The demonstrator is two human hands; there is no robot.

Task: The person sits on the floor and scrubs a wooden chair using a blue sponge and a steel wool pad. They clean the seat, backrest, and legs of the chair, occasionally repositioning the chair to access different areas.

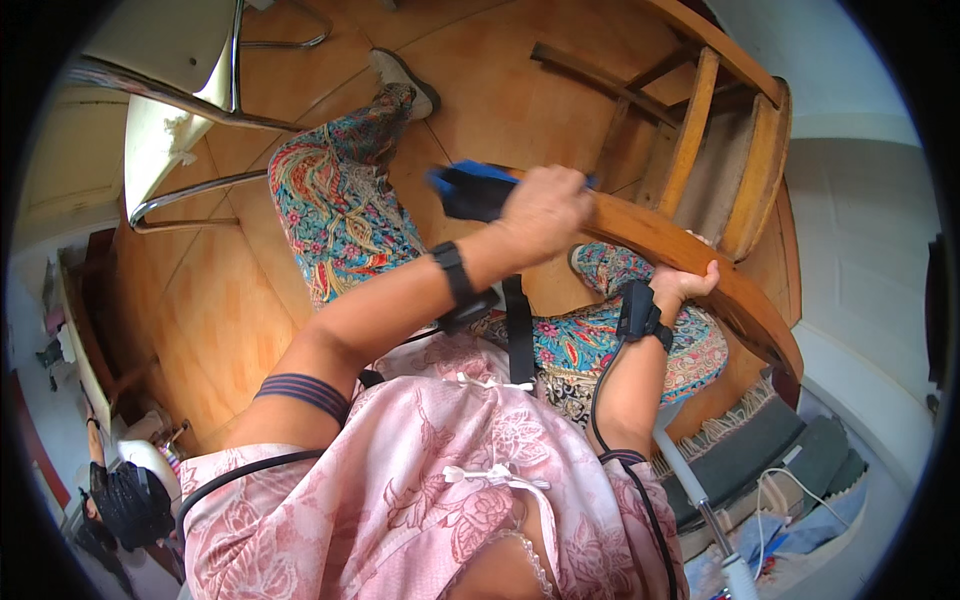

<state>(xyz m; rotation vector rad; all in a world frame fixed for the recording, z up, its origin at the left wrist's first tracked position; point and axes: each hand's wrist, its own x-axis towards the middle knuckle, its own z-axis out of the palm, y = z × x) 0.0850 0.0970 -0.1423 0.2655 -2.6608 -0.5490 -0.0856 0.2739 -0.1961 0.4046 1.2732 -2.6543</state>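
Observation:
A curved wooden piece [645, 229], brown and smooth, slants across in front of me from upper left to lower right. My left hand [547, 214] is closed over its upper left part, gripping a blue-and-black cloth [472, 191]; the hand and cloth are blurred. Further down the wood, my right hand [686, 279] grips it from below, the thumb on the near edge and fingertips showing at the far edge. Whether the piece is joined to the overturned wooden chair [690, 135] just beyond it cannot be told.
A metal-framed chair [176, 142] with a torn pale cover stands at upper left. At lower right are folded dark textiles [742, 450] and a white-and-metal pole [694, 480]. Another person [127, 499] is at lower left. Orange-brown tiles [480, 82] cover the floor.

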